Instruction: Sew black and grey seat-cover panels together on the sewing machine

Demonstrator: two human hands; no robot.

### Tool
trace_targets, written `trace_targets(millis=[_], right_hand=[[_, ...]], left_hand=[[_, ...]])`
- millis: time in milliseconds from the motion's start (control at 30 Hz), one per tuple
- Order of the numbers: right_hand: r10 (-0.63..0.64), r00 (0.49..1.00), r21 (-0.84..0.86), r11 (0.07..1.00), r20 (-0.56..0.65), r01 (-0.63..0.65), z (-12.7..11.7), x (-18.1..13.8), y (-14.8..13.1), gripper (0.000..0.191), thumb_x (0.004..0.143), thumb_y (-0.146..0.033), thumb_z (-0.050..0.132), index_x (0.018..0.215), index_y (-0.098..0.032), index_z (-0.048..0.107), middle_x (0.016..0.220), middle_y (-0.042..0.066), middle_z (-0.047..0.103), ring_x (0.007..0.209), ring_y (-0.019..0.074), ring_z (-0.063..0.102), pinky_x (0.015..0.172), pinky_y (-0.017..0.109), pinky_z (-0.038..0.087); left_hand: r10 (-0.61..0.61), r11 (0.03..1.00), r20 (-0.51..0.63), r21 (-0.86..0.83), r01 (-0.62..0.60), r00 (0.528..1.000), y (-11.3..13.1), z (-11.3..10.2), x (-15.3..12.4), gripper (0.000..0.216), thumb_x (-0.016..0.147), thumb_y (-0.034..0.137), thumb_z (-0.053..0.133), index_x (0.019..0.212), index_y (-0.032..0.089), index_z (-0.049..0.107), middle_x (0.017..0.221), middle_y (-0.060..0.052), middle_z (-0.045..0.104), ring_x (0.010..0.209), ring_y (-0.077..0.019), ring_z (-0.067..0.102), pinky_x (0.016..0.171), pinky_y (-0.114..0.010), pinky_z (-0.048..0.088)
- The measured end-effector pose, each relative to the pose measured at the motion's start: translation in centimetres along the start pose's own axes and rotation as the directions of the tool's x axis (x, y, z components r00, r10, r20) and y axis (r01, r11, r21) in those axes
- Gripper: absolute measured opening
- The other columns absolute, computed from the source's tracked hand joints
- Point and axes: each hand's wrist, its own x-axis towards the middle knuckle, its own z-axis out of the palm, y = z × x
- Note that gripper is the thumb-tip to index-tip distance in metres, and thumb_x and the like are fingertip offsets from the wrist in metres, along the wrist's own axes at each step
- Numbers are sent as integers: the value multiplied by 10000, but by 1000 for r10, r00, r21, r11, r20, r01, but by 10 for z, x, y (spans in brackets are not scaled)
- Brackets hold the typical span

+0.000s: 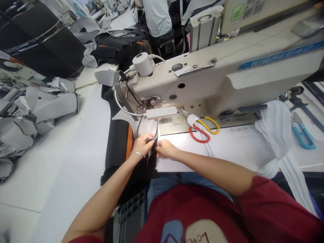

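Your left hand [144, 145], a metal bangle [137, 154] at its wrist, pinches the upright edge of a grey-and-black fabric piece [153, 137] between thumb and fingers. Your right hand [165, 149] sits just beside it, fingers bunched at that same edge; whether they grip it or only touch it, you cannot tell. That piece lies directly in front of the needle area of the sewing machine [182, 81], on a long black fabric panel [115, 158] with an orange strip [129, 143] along one side. A pale curved part [144, 127] rises behind your fingers, close under the machine's head. The pictures show no finished seam, and the needle and presser foot are hidden, so you cannot tell how much stitching is done or left.

To the right of the machine's needle area, red-and-yellow-handled scissors [199, 130] lie on the white tabletop [235, 148]. Further right are a white fabric strip [274, 128] and blue snips [303, 136]. Left of the machine lie stacked grey cut pieces [37, 108]. Beyond it are black padded pieces [113, 47], and farther off a co-worker [157, 17] sits.
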Motion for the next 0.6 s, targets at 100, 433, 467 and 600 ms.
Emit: trace_targets(millis=[100, 433, 467, 600], right_hand=[[43, 998, 135, 990, -50, -36, 0, -1, -1, 173, 680, -73, 439, 546, -168, 384, 427, -45, 525, 273, 41, 369, 314, 162, 266], [20, 995, 453, 891, -101, 28, 13, -10, 2, 191, 630, -28, 345, 497, -158, 389, 381, -57, 449, 264, 34, 325, 294, 166, 200], [41, 996, 488, 873, -77, 2, 17, -13, 3, 184, 630, -28, 338, 513, -157, 397, 393, -55, 454, 267, 36, 329, 295, 169, 192], [-18, 1000, 477, 879, -9, 20, 31, -34, 7, 152, 627, -35, 333, 597, -163, 410, 457, -66, 451, 295, 38, 332, 325, 176, 228]], left_hand=[[52, 996, -16, 69, -51, 999, 2, 1, 0, 22, 641, 170, 514, 661, 167, 524, 920, -58, 608, 876, -170, 560, 820, -327, 428], [49, 938, -35, 346, -34, 998, 9, 26, -7, 32, 702, 160, 489, 679, 163, 467, 932, -85, 509, 894, -189, 511, 787, -340, 432], [38, 929, -52, 370, -16, 998, 9, 26, -8, 54, 702, 195, 508, 696, 160, 467, 938, -93, 486, 904, -198, 503, 780, -343, 434], [2, 919, -51, 394, 18, 999, 9, 26, -8, 198, 616, 254, 607, 707, 165, 456, 914, -81, 465, 894, -211, 494, 758, -343, 442]])
